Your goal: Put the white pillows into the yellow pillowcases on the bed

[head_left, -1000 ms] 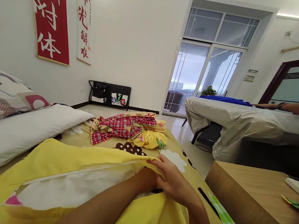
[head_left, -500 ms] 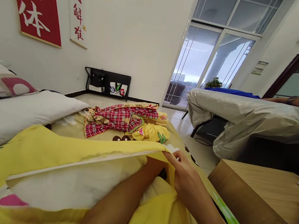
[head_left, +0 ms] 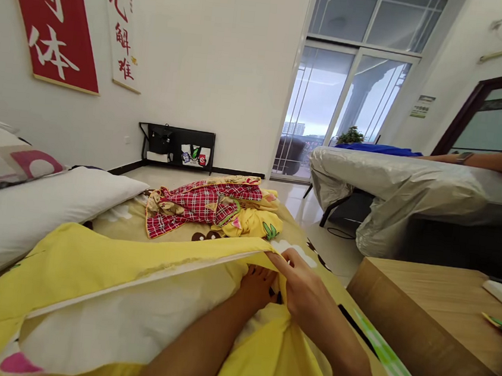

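A yellow duvet cover (head_left: 105, 250) lies across the bed with its opening facing me, and a white quilt (head_left: 129, 319) shows inside. My right hand (head_left: 297, 282) pinches the edge of the opening between thumb and fingers, lifting it. Through the opening reaches my left forearm. Inside the cover my left hand (head_left: 258, 287) has its fingers bent, close to the quilt; the fingertips and whatever they grip are partly hidden. Beyond the cover a red plaid cloth (head_left: 200, 200) lies crumpled with a yellow printed cloth (head_left: 254, 221).
White pillows (head_left: 89, 192) lie at the left of the bed. At right stand a wooden cabinet (head_left: 422, 302) and a plastic-covered table (head_left: 378, 171), over which another person's arm (head_left: 496, 161) reaches. A low black rack (head_left: 179, 144) stands by the wall.
The view has shifted slightly. My left hand has come more into sight inside the cover, its fingers now showing. My right hand keeps its pinch on the cover's edge.
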{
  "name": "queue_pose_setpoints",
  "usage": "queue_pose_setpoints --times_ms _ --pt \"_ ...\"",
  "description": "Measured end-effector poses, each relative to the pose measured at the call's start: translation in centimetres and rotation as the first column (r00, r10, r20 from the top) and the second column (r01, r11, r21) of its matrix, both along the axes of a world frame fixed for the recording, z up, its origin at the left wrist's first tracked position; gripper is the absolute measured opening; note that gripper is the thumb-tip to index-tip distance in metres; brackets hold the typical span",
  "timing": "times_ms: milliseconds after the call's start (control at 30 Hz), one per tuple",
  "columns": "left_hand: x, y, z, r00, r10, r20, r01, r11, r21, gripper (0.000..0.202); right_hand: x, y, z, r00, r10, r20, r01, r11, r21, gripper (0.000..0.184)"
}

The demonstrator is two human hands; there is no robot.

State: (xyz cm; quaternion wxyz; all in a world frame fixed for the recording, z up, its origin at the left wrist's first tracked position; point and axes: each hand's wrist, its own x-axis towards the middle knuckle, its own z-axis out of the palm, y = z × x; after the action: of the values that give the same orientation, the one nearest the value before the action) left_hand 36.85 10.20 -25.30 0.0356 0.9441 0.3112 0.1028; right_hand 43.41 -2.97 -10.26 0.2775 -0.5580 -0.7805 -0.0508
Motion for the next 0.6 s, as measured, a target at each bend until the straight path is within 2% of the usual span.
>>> queue_pose_setpoints --times_ms 233,300,400,500,600 --pt "0.6 0.0 0.9 0.997 0.066 -0.030 -0.066 0.998 0.001 0.040 1.0 0.4 -0.1 0.996 0.064 -0.060 -0.066 0.997 -0.042 0.067" --pt "0.8 -0.6 1.7 0.995 0.097 -0.027 -0.096 0.995 0.018 0.039 1.2 0.7 -0.1 0.995 0.076 -0.067 -0.079 0.996 -0.046 0.069" --pt "0.3 -1.9 3.7 0.995 0.099 -0.019 -0.099 0.995 0.028 0.032 1.4 0.8 -0.1 0.995 0.078 -0.057 -0.080 0.996 -0.035 0.067" --pt "-2.3 -3.8 6.3 0.996 0.083 -0.023 -0.083 0.996 0.017 0.033 1.1 0.4 0.2 0.995 0.085 -0.043 -0.086 0.996 -0.034 0.066" --pt "-7.6 -6.7 8.9 0.997 0.067 -0.046 -0.067 0.998 0.001 0.042 0.6 -0.5 1.0 0.987 0.137 -0.085 -0.142 0.988 -0.054 0.065"
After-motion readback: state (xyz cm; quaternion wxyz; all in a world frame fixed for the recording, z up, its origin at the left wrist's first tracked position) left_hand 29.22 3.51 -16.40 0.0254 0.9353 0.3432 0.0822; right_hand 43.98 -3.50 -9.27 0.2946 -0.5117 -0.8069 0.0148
